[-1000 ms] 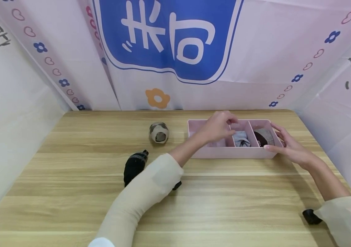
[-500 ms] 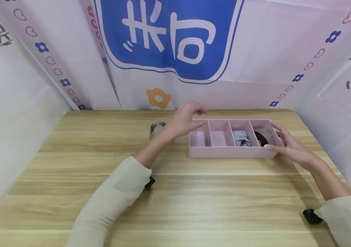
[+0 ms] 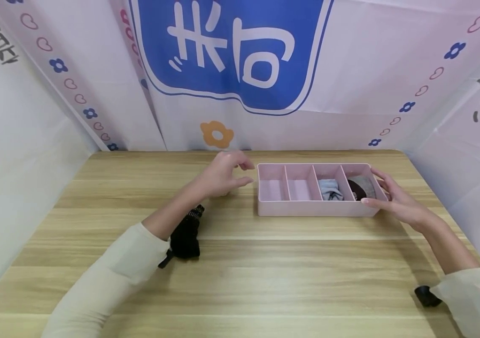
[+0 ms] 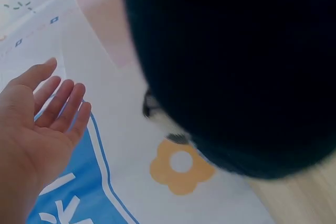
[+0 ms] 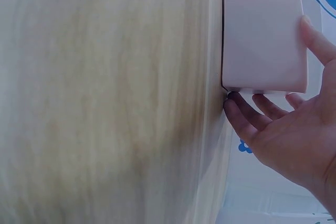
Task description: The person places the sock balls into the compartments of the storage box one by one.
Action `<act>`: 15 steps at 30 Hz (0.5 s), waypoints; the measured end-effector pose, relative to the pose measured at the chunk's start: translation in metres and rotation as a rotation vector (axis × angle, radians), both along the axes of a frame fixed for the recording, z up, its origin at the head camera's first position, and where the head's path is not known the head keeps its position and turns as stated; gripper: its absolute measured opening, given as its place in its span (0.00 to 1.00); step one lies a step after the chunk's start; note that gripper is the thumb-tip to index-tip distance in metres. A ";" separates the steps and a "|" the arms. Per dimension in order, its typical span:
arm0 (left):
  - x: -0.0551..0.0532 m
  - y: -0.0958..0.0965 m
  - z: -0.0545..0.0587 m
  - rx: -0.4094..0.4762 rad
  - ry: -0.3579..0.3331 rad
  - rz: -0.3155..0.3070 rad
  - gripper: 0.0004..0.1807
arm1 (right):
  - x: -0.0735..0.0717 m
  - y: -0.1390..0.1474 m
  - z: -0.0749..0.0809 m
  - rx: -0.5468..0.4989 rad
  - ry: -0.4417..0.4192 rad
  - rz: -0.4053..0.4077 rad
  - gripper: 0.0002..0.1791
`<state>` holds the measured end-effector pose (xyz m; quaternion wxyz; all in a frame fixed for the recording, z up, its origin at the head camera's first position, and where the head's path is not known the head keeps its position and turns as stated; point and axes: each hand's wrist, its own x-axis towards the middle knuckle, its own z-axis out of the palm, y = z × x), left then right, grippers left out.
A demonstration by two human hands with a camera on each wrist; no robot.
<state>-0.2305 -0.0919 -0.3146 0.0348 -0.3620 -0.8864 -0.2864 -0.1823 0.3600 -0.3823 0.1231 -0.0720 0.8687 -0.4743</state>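
1. Pink box (image 3: 318, 209) sits on the table (image 3: 290, 281), blue cloth (image 3: 330, 190) and grey cloth (image 3: 366, 185) in its two right compartments.
2. Right hand (image 3: 400, 202) grips its right end.
3. Left hand (image 3: 222, 176) hangs just left, thumb and fingers parted.
4. Black cloth (image 3: 187, 239) lies by the left wrist.

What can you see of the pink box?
The pink box looks like plastic: long, lidless, three dividers making four compartments. It sits upright on the table. The left two show bare floors; the third holds bluish fabric, the fourth something grey and brown. The right hand holds its right end, thumb on the front rim.
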 end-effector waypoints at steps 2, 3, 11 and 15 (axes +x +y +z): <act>0.004 -0.008 -0.002 -0.018 -0.013 0.000 0.13 | 0.000 0.000 0.000 -0.005 0.006 0.001 0.57; 0.006 -0.012 -0.004 -0.028 -0.022 0.002 0.14 | 0.000 0.000 -0.001 -0.005 0.009 0.003 0.57; 0.023 -0.052 -0.017 -0.051 -0.079 -0.011 0.13 | -0.001 0.000 -0.003 -0.010 0.027 0.006 0.56; 0.026 -0.069 -0.022 -0.050 -0.117 0.005 0.17 | 0.000 0.001 -0.002 -0.004 0.024 0.005 0.56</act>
